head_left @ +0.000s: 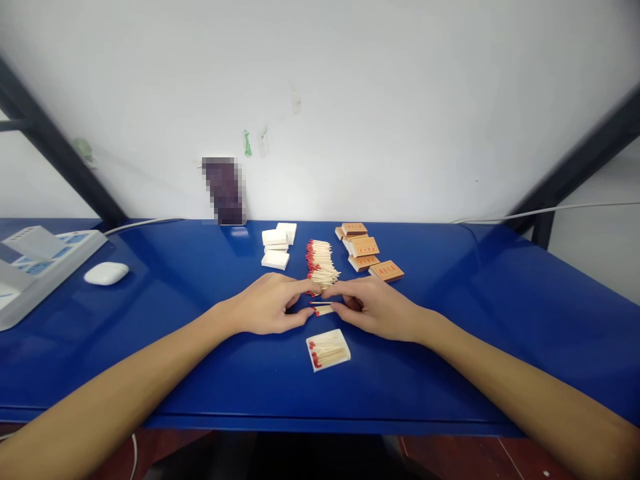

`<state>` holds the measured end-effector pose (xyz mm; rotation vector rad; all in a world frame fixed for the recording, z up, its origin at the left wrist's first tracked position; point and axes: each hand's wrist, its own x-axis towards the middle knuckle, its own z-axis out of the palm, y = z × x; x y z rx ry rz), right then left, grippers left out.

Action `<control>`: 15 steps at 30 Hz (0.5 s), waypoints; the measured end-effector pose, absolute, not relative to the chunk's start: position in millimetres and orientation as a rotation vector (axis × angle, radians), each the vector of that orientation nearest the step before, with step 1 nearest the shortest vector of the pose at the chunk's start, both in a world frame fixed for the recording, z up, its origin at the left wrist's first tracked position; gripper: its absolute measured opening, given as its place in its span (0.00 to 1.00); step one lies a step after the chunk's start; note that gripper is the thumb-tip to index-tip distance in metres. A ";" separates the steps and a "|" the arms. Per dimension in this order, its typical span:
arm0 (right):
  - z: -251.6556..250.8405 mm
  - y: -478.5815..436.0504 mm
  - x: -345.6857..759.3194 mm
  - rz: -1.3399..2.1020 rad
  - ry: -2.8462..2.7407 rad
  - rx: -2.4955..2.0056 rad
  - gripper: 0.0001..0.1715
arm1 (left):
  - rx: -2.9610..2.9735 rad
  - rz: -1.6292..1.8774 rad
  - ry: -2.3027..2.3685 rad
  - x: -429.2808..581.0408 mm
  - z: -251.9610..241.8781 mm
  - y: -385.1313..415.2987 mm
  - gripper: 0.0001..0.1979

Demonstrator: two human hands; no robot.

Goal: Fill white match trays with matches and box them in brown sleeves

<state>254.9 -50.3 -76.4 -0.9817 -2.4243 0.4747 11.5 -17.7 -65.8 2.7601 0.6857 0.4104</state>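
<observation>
Both hands meet over the middle of the blue table, around a small bunch of red-tipped matches (pixel 324 310). My left hand (pixel 273 303) has its thumb at the red heads, its index fingertip at the near edge of a larger match pile (pixel 321 260). Opposite it, my right hand (pixel 377 308) has its thumb at the plain ends and its index fingertip by the same pile. The bunch sits between the two hands; the other fingers are curled and partly hidden. Closer to me lies a white matchbox tray (pixel 347 341) partly filled with matches, heads to the left.
Several white matchbox trays (pixel 275 259) are stacked left of the pile, several orange-brown matchboxes (pixel 387 271) to its right. Farther left are a white earbud case (pixel 106 273) and a power strip (pixel 60 267). A pixelated dark object (pixel 227 190) leans on the wall (pixel 350 133).
</observation>
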 end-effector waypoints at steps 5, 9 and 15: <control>-75.4 -50.6 254.3 0.437 -2.435 -1.018 0.16 | 2.769 0.389 0.685 12.1 -63.7 -18.2 0.15; -74.3 -50.5 253.7 0.421 -2.431 -1.059 0.18 | 2.784 0.374 0.685 12.4 -63.3 -17.6 0.14; -75.8 -49.5 254.1 0.397 -2.417 -1.026 0.15 | 2.794 0.359 0.690 12.4 -64.5 -17.0 0.12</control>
